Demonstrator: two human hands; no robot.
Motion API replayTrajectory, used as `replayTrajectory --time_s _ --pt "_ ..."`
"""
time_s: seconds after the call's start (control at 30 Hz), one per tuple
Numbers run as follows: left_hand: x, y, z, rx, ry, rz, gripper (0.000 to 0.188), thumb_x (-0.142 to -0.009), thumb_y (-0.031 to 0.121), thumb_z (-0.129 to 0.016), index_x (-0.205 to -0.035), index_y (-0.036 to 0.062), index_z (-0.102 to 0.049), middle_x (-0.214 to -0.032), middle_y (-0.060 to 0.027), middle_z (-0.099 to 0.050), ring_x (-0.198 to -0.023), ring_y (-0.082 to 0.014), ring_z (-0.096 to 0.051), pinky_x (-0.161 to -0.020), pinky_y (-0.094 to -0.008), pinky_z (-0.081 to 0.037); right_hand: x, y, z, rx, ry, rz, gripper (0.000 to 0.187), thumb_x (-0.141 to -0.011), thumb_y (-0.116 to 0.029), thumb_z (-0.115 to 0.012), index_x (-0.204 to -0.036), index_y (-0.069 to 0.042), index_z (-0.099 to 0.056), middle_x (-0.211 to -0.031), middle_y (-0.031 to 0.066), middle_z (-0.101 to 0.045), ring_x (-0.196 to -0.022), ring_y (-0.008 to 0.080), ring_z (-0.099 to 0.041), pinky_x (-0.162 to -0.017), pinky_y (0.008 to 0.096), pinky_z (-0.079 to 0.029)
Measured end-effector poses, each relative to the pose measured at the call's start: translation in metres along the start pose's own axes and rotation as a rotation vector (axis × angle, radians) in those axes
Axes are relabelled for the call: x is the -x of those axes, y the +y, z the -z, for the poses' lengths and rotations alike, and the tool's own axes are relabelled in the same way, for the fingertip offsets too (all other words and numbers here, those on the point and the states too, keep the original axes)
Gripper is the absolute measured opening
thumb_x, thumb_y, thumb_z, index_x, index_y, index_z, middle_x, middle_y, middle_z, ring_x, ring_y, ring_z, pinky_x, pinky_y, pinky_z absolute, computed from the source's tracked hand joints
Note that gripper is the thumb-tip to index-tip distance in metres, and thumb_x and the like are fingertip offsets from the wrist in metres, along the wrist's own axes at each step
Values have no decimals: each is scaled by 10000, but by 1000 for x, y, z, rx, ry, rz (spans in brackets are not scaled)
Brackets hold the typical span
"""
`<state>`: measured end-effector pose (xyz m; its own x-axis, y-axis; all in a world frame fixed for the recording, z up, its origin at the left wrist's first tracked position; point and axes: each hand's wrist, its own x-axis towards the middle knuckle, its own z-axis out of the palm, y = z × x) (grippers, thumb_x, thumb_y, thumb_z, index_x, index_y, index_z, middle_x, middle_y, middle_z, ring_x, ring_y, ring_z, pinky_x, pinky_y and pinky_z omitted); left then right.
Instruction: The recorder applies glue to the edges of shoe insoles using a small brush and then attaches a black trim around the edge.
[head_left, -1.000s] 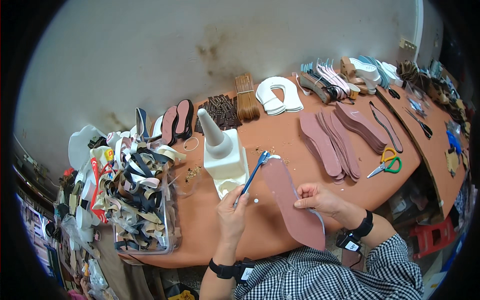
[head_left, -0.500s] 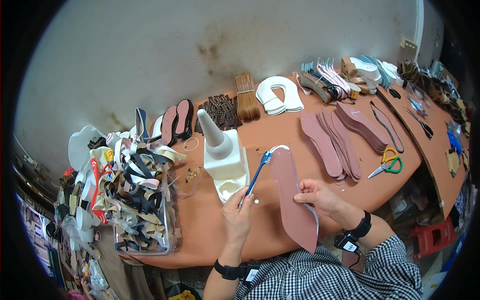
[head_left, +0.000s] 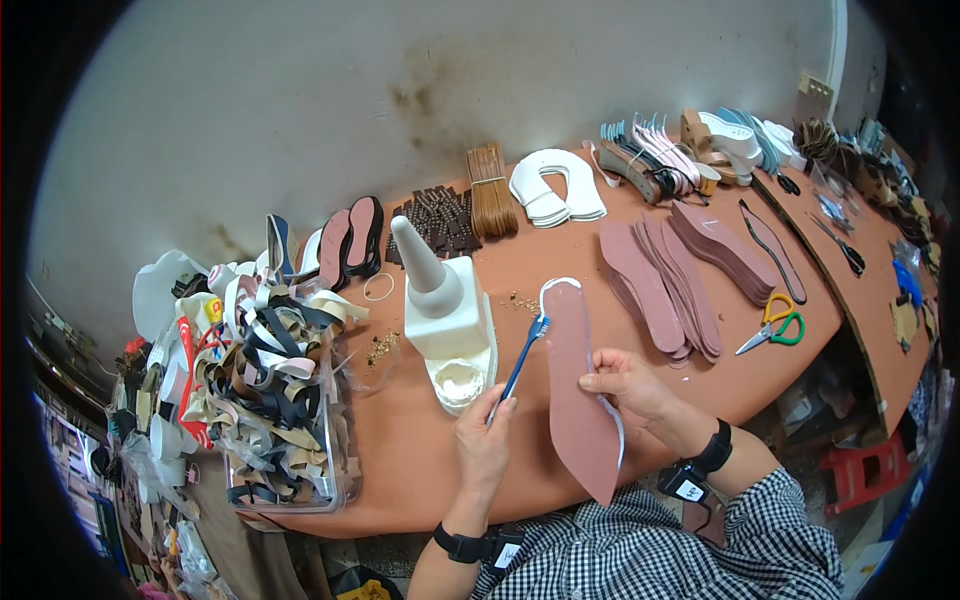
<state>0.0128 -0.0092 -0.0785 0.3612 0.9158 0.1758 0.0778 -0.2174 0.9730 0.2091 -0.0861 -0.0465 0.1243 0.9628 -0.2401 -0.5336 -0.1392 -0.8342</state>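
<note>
My left hand (head_left: 484, 437) is closed on a blue toothbrush (head_left: 518, 372), and its white-coated bristles touch the left edge of a pink insole (head_left: 578, 410). My right hand (head_left: 636, 392) pinches the insole at its right edge, thumb on top. White glue lines the insole's rounded far end and part of its right edge; its pointed end hangs toward me. Left of the brush stands a white glue bottle (head_left: 437, 290) with a tall cone and an open cup at the front holding white glue.
Stacks of pink insoles (head_left: 645, 290) and scissors (head_left: 770, 325) with yellow and green handles lie to the right. A clear bin of strap scraps (head_left: 285, 420) stands at left. Along the wall are brown strips (head_left: 490, 190), white U-shaped pieces (head_left: 545, 205) and pink-and-black soles (head_left: 352, 240).
The brush head has moved down from the insole's far end to its left edge. White glue now runs around more of that end. The insole has shifted slightly left and turned more upright.
</note>
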Motion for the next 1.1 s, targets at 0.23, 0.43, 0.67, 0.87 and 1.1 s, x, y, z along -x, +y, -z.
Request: replayTrajectory --time_s 0.23,0.43,0.67,0.87,1.1 --pt "5 0 2 16 -1 34 193 -824 24 -557 -1009 -20 -591 -742 42 -527 -627 -16 -432 -544 -152 -342 -10 2 -6 -64 3 5 64 -790 -19 -576 -825 -26 -523 -790 51 -587 -693 119 -576 -661 244 -498" --pt "12 -8 5 3 -30 -3 192 -821 21 -556 -1007 -6 -596 -739 52 -502 -618 -7 -403 -522 -149 -312 -18 1 -3 -51 41 -4 70 -782 -45 -593 -812 -62 -532 -771 23 -585 -671 94 -567 -647 233 -488" --pt "23 -6 11 0 -55 97 199 -821 36 -563 -1013 -1 -599 -749 48 -491 -637 -16 -404 -555 -151 -328 -25 0 -1 -51 70 16 24 -800 -21 -556 -815 -21 -538 -770 55 -586 -670 121 -571 -640 251 -496" --pt "31 -5 15 -49 -44 120 190 -802 90 -595 -966 -4 -606 -769 -45 -575 -677 -97 -511 -617 -226 -420 -30 -1 3 -44 109 34 32 -795 -43 -565 -823 -39 -550 -766 42 -599 -646 108 -572 -628 240 -494" --pt "38 -6 17 10 -56 176 183 -805 108 -603 -958 9 -614 -708 -7 -522 -641 -68 -462 -585 -206 -389 -33 -6 5 -44 174 88 14 -812 -28 -536 -800 -20 -538 -747 58 -588 -633 126 -570 -605 259 -496"
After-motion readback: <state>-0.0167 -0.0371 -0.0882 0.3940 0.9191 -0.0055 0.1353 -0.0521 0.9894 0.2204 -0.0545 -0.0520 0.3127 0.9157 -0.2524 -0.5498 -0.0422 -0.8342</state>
